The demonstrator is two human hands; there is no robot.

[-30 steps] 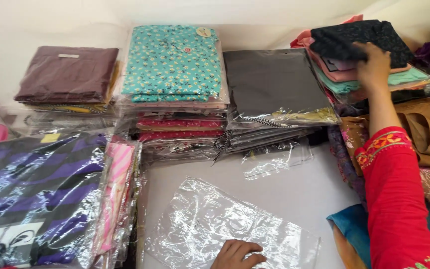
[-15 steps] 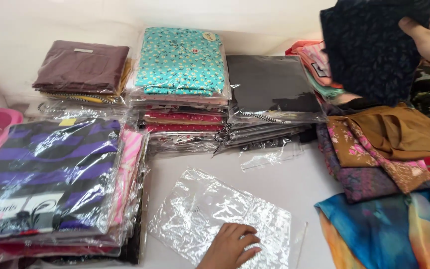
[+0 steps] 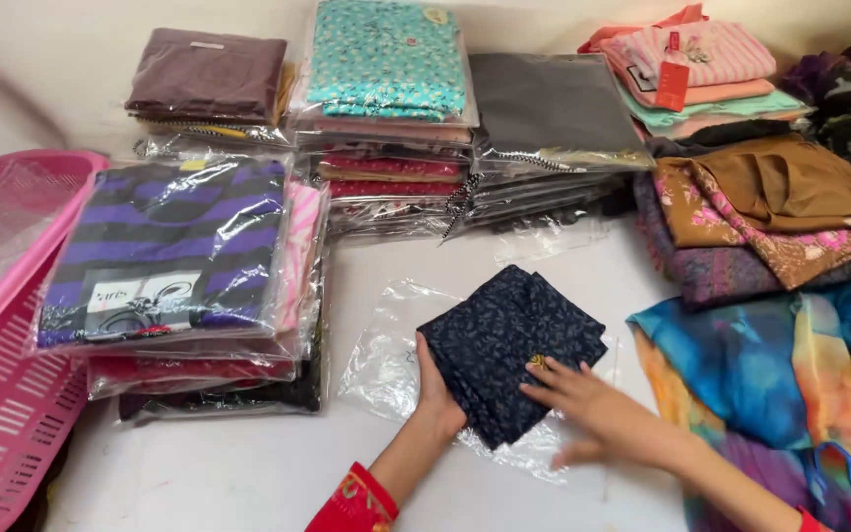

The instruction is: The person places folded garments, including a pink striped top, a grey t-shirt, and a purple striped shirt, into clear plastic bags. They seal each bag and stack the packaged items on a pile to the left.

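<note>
Hands meet on a folded navy-blue patterned cloth (image 3: 510,352) that lies on a clear crinkled plastic bag (image 3: 386,355) spread on the pale table top (image 3: 238,473), near the front middle of the view. The left hand (image 3: 435,386) presses its fingers flat along the cloth's left edge, not closed round anything; the right hand (image 3: 598,412) lies open, palm down, fingers spread, its tips on the cloth's lower right corner. Close on the left stands a stack of bagged garments topped by a purple-and-black striped one (image 3: 174,251), its side just beside the plastic bag. Further left a pink slatted plastic basket (image 3: 2,394) runs to the frame's edge. Behind the cloth, across a narrow strip of bare table, three more bagged piles line the back: a maroon one (image 3: 207,74), a turquoise printed one (image 3: 386,59) and a dark grey one (image 3: 549,103). To the right, loose folded fabrics crowd in: a mustard-brown floral heap (image 3: 770,202), a pink-and-mint stack (image 3: 696,64) behind it, and a multicoloured blue-and-orange scarf (image 3: 770,365) that touches the right forearm. Open table shows mostly in front and to the left of the hands, below the striped stack.
</note>
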